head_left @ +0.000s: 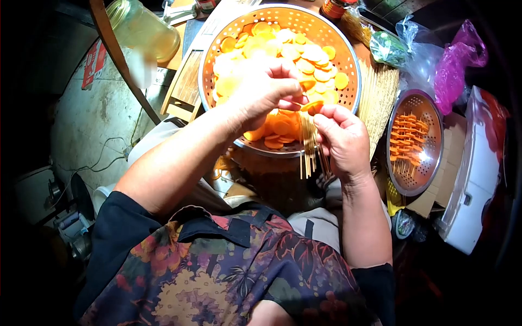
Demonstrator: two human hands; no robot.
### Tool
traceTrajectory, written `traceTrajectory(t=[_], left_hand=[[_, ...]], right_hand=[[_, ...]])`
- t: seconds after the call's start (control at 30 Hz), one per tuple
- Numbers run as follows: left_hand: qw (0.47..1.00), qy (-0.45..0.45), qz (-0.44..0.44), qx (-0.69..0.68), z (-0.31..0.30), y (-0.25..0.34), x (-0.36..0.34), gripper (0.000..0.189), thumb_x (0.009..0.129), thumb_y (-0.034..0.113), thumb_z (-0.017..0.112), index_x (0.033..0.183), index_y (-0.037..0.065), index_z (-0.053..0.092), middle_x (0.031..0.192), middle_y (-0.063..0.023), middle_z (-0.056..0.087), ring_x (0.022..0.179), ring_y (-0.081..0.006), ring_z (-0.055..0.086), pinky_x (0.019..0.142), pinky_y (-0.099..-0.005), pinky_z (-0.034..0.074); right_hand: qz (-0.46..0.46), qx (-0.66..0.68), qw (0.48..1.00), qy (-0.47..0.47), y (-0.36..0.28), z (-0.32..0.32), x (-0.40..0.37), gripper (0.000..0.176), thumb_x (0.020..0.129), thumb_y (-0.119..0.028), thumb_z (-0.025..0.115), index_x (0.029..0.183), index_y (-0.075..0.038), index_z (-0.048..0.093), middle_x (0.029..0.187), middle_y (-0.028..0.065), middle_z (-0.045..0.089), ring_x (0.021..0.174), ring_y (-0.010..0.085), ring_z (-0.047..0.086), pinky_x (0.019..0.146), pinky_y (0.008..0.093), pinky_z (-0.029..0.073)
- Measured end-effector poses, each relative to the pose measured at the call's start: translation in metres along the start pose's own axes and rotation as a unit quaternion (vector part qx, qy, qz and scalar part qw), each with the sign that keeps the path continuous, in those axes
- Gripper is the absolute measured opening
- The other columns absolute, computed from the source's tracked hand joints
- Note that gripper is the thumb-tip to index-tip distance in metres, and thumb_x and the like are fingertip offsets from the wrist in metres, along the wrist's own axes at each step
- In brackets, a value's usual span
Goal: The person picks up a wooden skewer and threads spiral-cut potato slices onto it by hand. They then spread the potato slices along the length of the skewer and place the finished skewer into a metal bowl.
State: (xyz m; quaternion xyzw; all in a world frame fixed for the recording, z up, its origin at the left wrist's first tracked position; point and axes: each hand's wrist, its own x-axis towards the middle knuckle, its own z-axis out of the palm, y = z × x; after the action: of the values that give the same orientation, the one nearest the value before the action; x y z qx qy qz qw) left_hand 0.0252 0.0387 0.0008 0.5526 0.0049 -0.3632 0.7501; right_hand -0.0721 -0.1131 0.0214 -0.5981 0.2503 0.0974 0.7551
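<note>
My left hand (267, 89) pinches an orange carrot slice (308, 85) over a large metal colander (212, 38) heaped with carrot slices (283, 49). A bundle of thin wooden skewers (309, 152) is gripped in my right hand (343, 138), and its fingertips press another slice (312, 107) at the skewer tips. The two hands meet at the colander's near edge.
A smaller colander (429, 179) at the right holds skewers threaded with carrot slices (406, 133). A pile of loose skewers (378, 87) lies between the colanders. Plastic bags (451, 60) sit behind, a glass jar (142, 27) at far left, a white appliance (478, 174) at right.
</note>
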Motion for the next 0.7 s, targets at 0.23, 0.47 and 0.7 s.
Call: traceTrajectory(t=[0.23, 0.47, 0.7], left_hand=[[0.999, 0.023, 0.036, 0.027, 0.005, -0.010, 0.000, 0.008, 0.078, 0.000, 0.060, 0.085, 0.003, 0.058, 0.083, -0.0067, 0.061, 0.076, -0.0149, 0.063, 0.066, -0.0274, 0.055], [0.998, 0.044, 0.031, 0.010, 0.008, -0.005, 0.000, 0.014, 0.078, 0.001, 0.057, 0.092, 0.003, 0.057, 0.094, -0.0089, 0.061, 0.077, -0.0165, 0.063, 0.067, -0.0280, 0.055], [0.842, 0.170, 0.146, 0.491, -0.037, 0.002, 0.036, 0.022, 0.078, 0.014, 0.061, 0.098, 0.003, 0.060, 0.093, -0.0099, 0.063, 0.078, -0.0204, 0.063, 0.069, -0.0299, 0.051]], right_hand=[[-0.010, 0.013, 1.000, -0.001, 0.001, 0.000, 0.003, 0.013, 0.084, -0.008, 0.060, 0.094, -0.001, 0.059, 0.063, -0.0026, 0.054, 0.049, 0.0011, 0.045, 0.043, 0.0143, 0.034], [-0.009, 0.035, 0.999, 0.011, -0.001, 0.000, 0.006, 0.013, 0.084, -0.010, 0.060, 0.093, -0.001, 0.060, 0.063, -0.0017, 0.053, 0.047, 0.0014, 0.044, 0.042, 0.0139, 0.034], [-0.036, 0.106, 0.993, 0.025, -0.009, -0.008, 0.005, 0.014, 0.086, -0.008, 0.056, 0.097, 0.000, 0.060, 0.069, -0.0007, 0.056, 0.050, 0.0008, 0.045, 0.040, 0.0122, 0.034]])
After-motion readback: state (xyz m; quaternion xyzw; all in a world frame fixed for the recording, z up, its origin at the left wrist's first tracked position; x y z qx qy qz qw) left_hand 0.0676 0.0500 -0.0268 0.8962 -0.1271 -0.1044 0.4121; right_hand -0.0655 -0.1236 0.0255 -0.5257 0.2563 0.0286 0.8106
